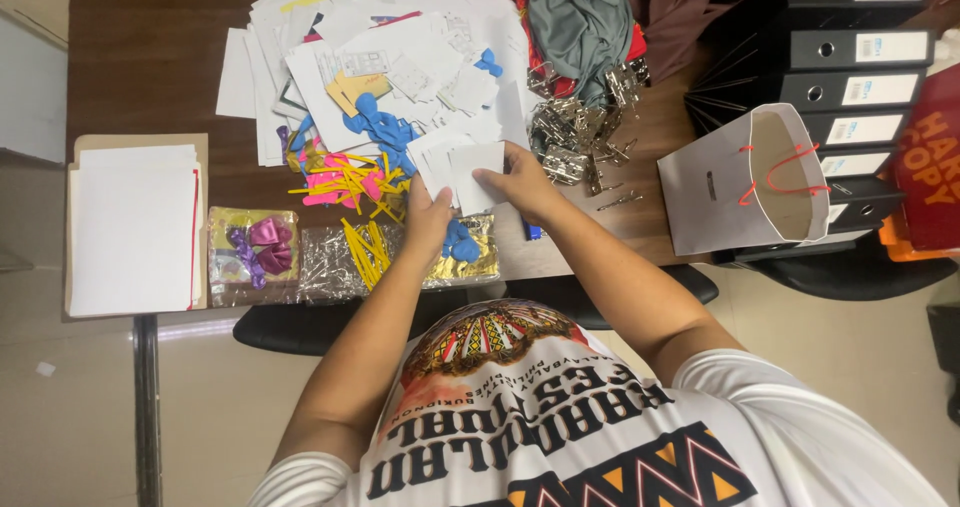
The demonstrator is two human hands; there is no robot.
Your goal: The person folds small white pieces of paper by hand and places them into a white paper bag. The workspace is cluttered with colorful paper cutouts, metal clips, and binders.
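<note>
In the head view, a dark wooden table (150, 57) is seen from above, crowded around the hands. Beyond the hands a loose heap of white paper sheets and cards (350, 37) is spread, with blue balloons (380, 127) lying on it. Just left of the left hand, thin yellow plastic sticks (350, 182) are tangled over a pink sheet, and crinkled silver foil packets (325, 262) lie nearer the body. Further left a gold packet with purple balloons (255, 247) is set beside a flat stack of white paper on a brown folder (135, 227). Just right of the right hand a pile of shiny metal binder clips (575, 132) is heaped, below a grey cloth (580, 17). Well to the right a white paper gift bag with red cord handles (750, 182) stands open, next to black lever-arch binders (850, 67).

Both forearms are stretched forward from the body and converge. A small white card (470, 172) is held between the two hands: the left hand (428, 217) is closed on its lower left edge, and the right hand (520, 182) pinches its right edge with fingers curled over it. Another blue balloon (460, 242) lies under the left wrist.
</note>
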